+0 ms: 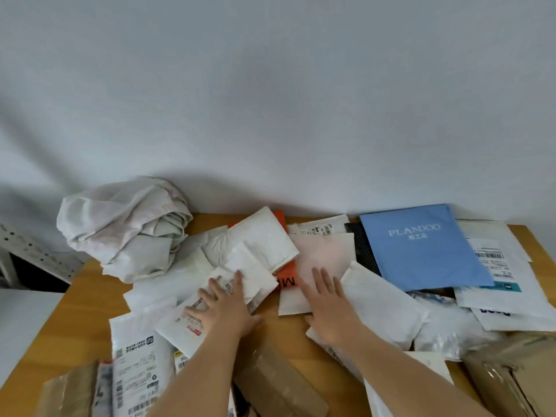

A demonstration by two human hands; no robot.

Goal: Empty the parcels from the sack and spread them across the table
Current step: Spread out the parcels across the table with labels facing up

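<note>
sack (126, 227): white cloth, crumpled in a heap at the table's far left corner, against the wall; slumped, contents hidden, can't tell if anything is inside.
parcels (258, 245): out on the table, overlapping in a loose spread from the sack across to the right edge; mostly white mailers.
left hand (222, 308): flat, palm down, fingers straight and spread, pressing on a white labelled mailer (183, 323) in the middle pile.
right hand (331, 305): flat, palm down, fingers straight and slightly apart, resting on a pale pink mailer (328, 254), heel over a white padded one (382, 305).
blue mailer (421, 245): printed PLANDOO, lying on top at the far right, partly over a dark dotted bag (361, 245).
orange parcel (285, 281): mostly buried under white mailers, between the hands.
brown boxes (508, 374): cardboard, near edge, right; more brown packs near left and centre.
table (78, 299): wooden top, bare patch at left.
</note>
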